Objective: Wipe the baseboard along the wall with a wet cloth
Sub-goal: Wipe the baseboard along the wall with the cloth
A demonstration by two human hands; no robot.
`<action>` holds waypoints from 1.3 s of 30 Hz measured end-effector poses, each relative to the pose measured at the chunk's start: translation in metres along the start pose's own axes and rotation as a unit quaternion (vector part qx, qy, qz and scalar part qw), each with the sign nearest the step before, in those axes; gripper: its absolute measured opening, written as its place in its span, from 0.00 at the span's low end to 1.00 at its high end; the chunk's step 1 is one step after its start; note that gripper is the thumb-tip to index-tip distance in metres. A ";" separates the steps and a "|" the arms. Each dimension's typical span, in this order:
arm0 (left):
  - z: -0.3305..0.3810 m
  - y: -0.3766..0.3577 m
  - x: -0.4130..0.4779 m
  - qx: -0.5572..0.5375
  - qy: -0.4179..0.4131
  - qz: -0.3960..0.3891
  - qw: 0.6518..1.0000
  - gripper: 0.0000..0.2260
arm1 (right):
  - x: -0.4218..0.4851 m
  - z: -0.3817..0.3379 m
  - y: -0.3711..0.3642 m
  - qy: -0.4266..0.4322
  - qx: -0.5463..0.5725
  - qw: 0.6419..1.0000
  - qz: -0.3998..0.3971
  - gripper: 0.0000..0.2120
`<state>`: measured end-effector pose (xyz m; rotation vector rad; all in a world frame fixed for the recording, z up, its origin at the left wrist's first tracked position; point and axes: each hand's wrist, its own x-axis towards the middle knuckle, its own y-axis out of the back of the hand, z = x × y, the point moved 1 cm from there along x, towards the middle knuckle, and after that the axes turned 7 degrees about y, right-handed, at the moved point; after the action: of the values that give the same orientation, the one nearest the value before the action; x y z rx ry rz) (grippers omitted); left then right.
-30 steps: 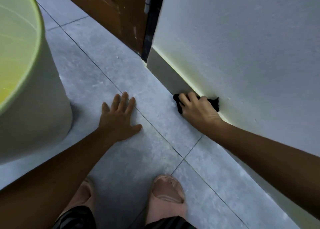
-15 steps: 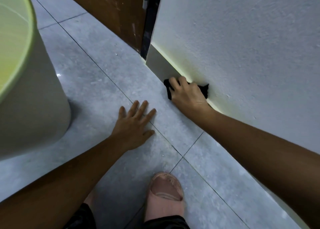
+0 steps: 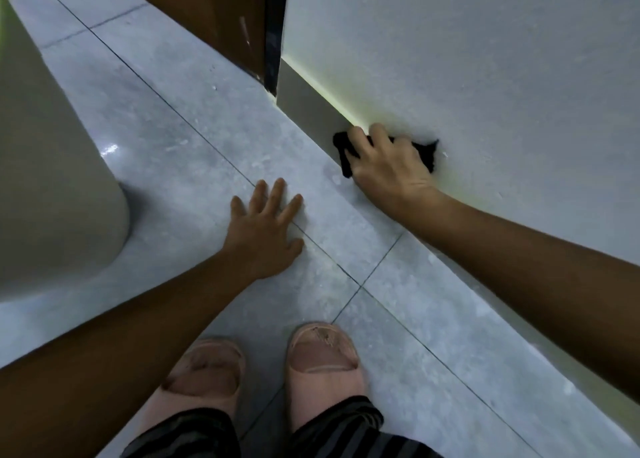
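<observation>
A grey baseboard (image 3: 304,101) runs along the foot of the white wall (image 3: 485,59), from the door frame toward the lower right. My right hand (image 3: 388,167) presses a black cloth (image 3: 426,154) flat against the baseboard, a short way from its far end. The cloth shows at both sides of my fingers; its middle is hidden under the hand. My left hand (image 3: 266,229) lies flat on the grey tiled floor, fingers spread, holding nothing.
A large pale bucket (image 3: 52,180) with a green rim stands on the floor at the left. A brown wooden door (image 3: 207,14) and its dark frame edge (image 3: 273,35) close the far end. My two feet in pink slippers (image 3: 322,357) stand below on the tiles.
My right hand slid the cloth along the baseboard toward the door, then back a little. My left hand shifted forward on the floor. My left foot has come back into view.
</observation>
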<state>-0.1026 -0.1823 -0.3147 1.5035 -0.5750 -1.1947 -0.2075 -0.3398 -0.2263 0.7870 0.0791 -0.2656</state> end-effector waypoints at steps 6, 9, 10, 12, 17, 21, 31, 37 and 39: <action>0.004 -0.003 0.001 0.001 0.024 -0.009 1.000 0.38 | -0.007 -0.022 -0.019 -0.003 0.012 1.000 -0.005 0.10; 0.006 -0.002 -0.001 0.006 0.021 0.001 1.000 0.39 | -0.064 -0.030 -0.034 -0.019 0.029 0.999 -0.001 0.19; 0.006 -0.002 -0.001 0.009 0.020 0.005 1.000 0.39 | -0.084 -0.032 -0.039 -0.027 0.035 0.999 -0.009 0.19; 0.009 -0.001 -0.003 0.022 0.010 0.011 1.000 0.39 | -0.117 -0.033 -0.042 -0.033 0.036 0.998 -0.030 0.18; 0.031 0.002 -0.005 0.005 -0.054 0.037 0.998 0.36 | -0.119 -0.015 -0.028 -0.040 0.010 0.999 -0.030 0.12; 0.068 -0.008 -0.017 0.030 -0.112 -0.021 0.993 0.37 | -0.074 -0.017 -0.016 -0.069 0.065 0.994 -0.047 0.09; 0.078 -0.009 -0.013 0.044 -0.117 -0.066 0.990 0.40 | -0.151 -0.029 -0.044 -0.056 0.050 0.993 -0.095 0.16; 0.066 -0.007 -0.015 0.045 -0.110 -0.037 0.992 0.41 | -0.117 -0.010 -0.022 -0.096 0.077 0.992 -0.030 0.14; 0.069 -0.008 -0.016 0.039 -0.105 -0.028 0.993 0.41 | -0.093 -0.011 -0.020 -0.087 0.084 0.992 -0.022 0.16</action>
<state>-0.1720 -0.1967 -0.3107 1.4764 -0.7318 -1.3989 -0.3017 -0.3261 -0.2322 0.9266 -0.0908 -0.3849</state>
